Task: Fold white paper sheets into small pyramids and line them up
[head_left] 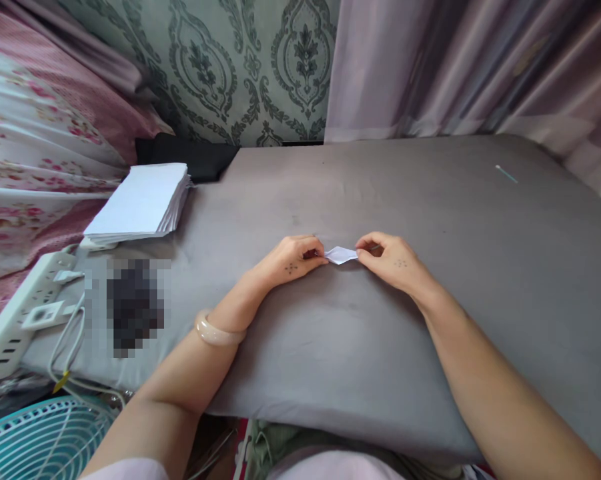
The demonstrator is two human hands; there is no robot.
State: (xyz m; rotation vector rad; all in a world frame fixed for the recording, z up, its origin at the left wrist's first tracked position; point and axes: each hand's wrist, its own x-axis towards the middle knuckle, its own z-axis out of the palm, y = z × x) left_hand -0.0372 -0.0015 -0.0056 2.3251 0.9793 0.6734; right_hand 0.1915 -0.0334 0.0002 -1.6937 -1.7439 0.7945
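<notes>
A small folded piece of white paper point(341, 255), diamond-shaped with pointed ends, is held between my two hands just above or on the grey cloth surface point(330, 347). My left hand point(296, 259) pinches its left tip between thumb and fingers. On the opposite side, my right hand point(390, 260) grips the right tip the same way. The paper's middle shows uncovered between them; both tips are partly hidden by my fingers. A pale bangle point(220, 331) circles my left wrist.
A stack of white paper point(137, 200) lies at the left, in front of a black folded item point(190, 157). Nearer stand a white power strip point(25, 313) with plugs and cables, and a teal fan point(45, 440). A cotton swab point(507, 175) lies far right. Curtains point(405, 67) hang behind.
</notes>
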